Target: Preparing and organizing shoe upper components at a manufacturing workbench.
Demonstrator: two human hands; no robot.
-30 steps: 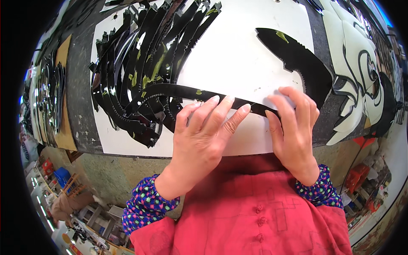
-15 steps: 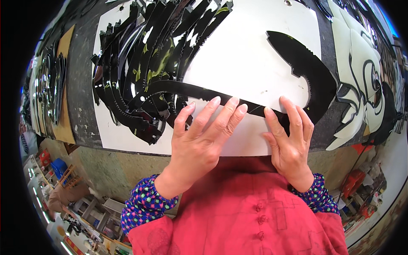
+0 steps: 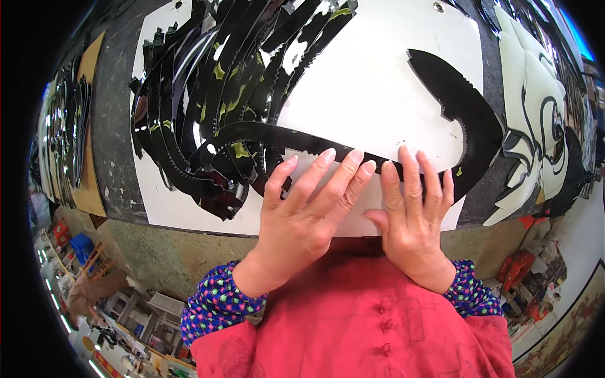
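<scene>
A long glossy black curved strip [image 3: 484, 129], apparently patent material with notched inner edges, lies across a white board [image 3: 372, 82]. Its right end bends up into a wide hook, and its left end runs over the heap of similar pieces. My left hand [image 3: 305, 217] lies open with spread fingertips on the strip's middle stretch. Just to its right, my right hand [image 3: 413, 220] is also open, its fingers extended flat over the strip and hiding part of it. Many black glossy cut pieces [image 3: 233, 88] with yellow-green marks overlap on the board's left half.
Cream-coloured pieces with black edging [image 3: 520, 82] are stacked at the right. More black strips [image 3: 75, 135] lie on a brown board [image 3: 94, 82] at the far left. The dark table [image 3: 116, 145] shows around the white board. Below left stands a blue bin [image 3: 82, 244].
My right hand has slid left along the strip toward my left hand, and its fingers have straightened. My left hand stays nearly in place on the strip. The view has shifted slightly.
</scene>
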